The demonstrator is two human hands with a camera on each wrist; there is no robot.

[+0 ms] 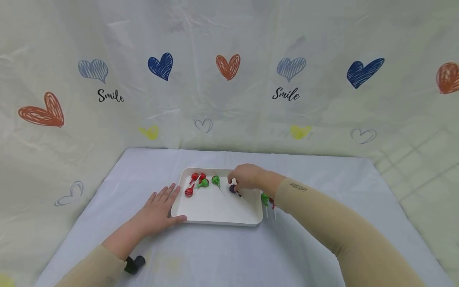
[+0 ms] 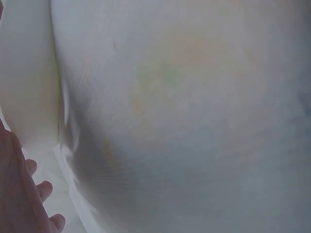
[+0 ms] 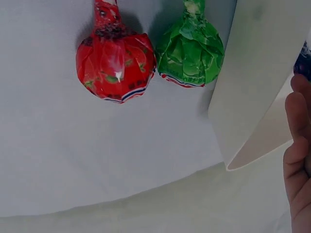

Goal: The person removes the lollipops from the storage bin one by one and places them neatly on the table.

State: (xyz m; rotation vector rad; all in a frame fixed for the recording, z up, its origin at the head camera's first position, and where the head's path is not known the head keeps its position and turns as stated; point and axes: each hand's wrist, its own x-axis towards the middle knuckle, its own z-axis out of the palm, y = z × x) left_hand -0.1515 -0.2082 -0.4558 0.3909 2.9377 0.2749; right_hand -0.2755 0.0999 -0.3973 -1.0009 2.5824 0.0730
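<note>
A white tray [image 1: 218,213] lies on the cloth-covered table. My left hand [image 1: 160,210] rests on its left edge with fingers spread and the thumb at the front rim. Over the tray's right part my right hand [image 1: 247,176] reaches down, its thumb and fingers pinching a dark-wrapped lollipop [image 1: 234,189] by the head; its white stick points toward the near right. In the right wrist view, fingertips [image 3: 297,104] meet the dark wrapper at the frame's edge. Also in the tray lie several red lollipops [image 1: 189,192] and two green lollipops [image 1: 216,180].
Outside the tray's right wall, a green lollipop [image 3: 190,53] and a red lollipop [image 3: 115,65] lie side by side on the white cloth [image 1: 215,255], partly under my right forearm. A black object [image 1: 135,264] sits by my left wrist. Behind the table hangs a heart-printed sheet [image 1: 229,107].
</note>
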